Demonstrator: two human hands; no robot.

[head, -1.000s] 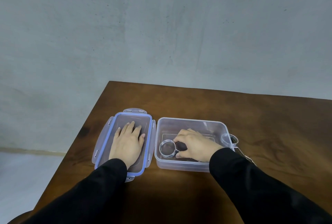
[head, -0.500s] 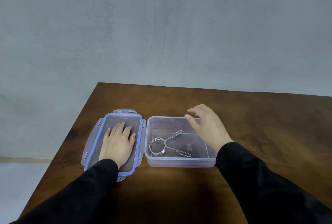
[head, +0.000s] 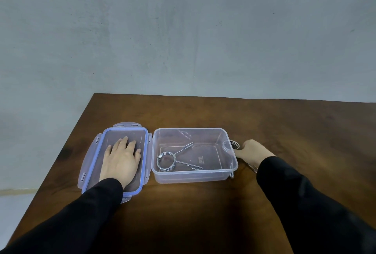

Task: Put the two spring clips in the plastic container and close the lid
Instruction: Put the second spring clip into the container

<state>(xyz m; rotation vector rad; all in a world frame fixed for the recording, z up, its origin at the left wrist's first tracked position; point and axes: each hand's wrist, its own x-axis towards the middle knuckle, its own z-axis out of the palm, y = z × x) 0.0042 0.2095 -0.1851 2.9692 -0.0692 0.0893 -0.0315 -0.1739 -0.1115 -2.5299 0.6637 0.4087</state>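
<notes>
The clear plastic container (head: 193,177) stands open on the wooden table (head: 193,213). One metal spring clip (head: 165,161) lies on its floor, coil to the left. The blue-rimmed lid (head: 130,133) lies upside down just left of the container, and my left hand (head: 121,160) rests flat on it with fingers spread. The second spring clip (head: 234,145) lies on the table against the container's right wall. My right hand (head: 251,151) is curled over its middle, so only the coil and the handle tips show.
A grey wall stands behind the table's far edge. The table's left edge runs close to the lid, with floor below it. Bare wood stretches to the right and behind the container.
My right hand has left the container, where it released the first clip, and has come down on the second clip to the container's right. The left hand has stayed on the lid.
</notes>
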